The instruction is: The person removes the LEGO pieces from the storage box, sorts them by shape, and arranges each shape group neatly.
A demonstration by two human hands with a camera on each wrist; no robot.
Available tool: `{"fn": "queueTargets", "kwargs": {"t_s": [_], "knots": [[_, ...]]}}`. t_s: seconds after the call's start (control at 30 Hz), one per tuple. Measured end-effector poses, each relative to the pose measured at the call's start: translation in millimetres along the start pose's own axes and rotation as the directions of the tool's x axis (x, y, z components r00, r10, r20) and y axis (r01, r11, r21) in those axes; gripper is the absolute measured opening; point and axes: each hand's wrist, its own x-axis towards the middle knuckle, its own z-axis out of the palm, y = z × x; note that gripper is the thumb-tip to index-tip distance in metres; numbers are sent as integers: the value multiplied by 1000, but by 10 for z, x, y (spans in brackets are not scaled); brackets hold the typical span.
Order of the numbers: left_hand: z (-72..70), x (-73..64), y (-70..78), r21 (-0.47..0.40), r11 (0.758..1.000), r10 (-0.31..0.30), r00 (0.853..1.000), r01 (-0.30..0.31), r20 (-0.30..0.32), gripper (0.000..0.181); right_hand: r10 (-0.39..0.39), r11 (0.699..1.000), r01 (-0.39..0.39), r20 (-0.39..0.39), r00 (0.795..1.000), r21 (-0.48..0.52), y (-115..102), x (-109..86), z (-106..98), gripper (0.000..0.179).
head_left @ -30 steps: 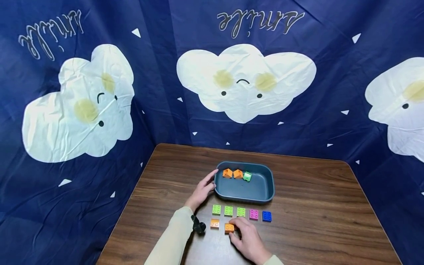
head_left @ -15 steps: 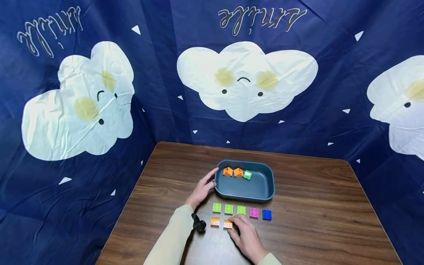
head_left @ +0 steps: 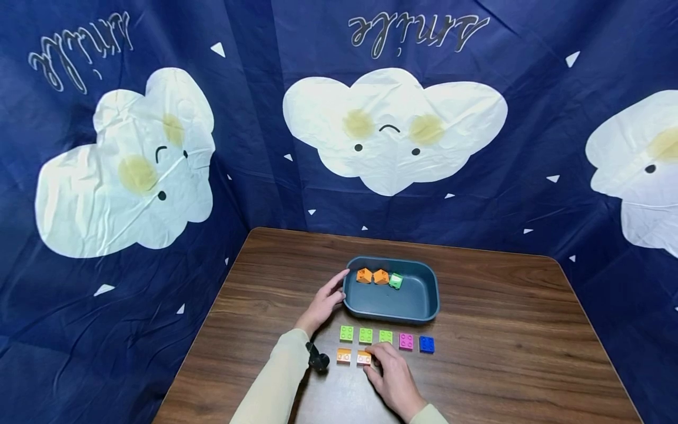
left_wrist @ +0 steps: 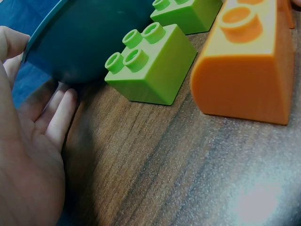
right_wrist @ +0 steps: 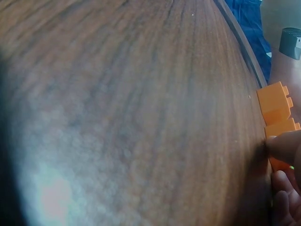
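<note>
Only the head view shows inside the tray [head_left: 391, 318]: two orange pieces [head_left: 364, 276], one green piece [head_left: 395, 281]. Left wrist view gets the tray's outer wall, plus the left orange brick [left_wrist: 244, 84]'s rounded side. Right hand [head_left: 394, 377] pinches the other orange brick [head_left: 362, 358], just right of that one on the table [head_left: 492, 353]. Left hand [head_left: 322, 305]: fingers extended, touching tray's left side.

Head view: bright, clear. Wrist views: white glare on bench [left_wrist: 141, 150]; right wrist view blurred, left edge dark.

Navy backdrop [head_left: 254, 118] w/ white clouds [head_left: 394, 132], upside-down lettering [head_left: 418, 30]; brn wood-grain tbl [head_left: 503, 330], glare [left_wrist: 257, 202] nr front.
</note>
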Motion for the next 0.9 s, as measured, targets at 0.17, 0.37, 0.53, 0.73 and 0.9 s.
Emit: {"fn": "queueTargets", "kwargs": {"t_s": [0.17,0.37,0.53,0.73,0.9], "knots": [[0,-5,2,10,1000,5,1000,-5,0,64,-3,1000,3,0,1000,-6,-2,-2,-3,39],[-5,-2,-18,15,1000,1,1000,-1,4,64,26,1000,-26,23,999,1,-7,-3,-12,38],[-6,-8,-18,27,1000,-5,1000,5,2,63,35,999,-35,37,999,5,-1,-2,-11,38],[1,-15,2,34,999,-7,1000,7,-3,63,61,998,-62,69,996,20,-2,6,-30,36],[4,-16,6,35,999,-14,1000,14,-7,63,58,998,-61,67,996,36,0,0,-40,37]]}}
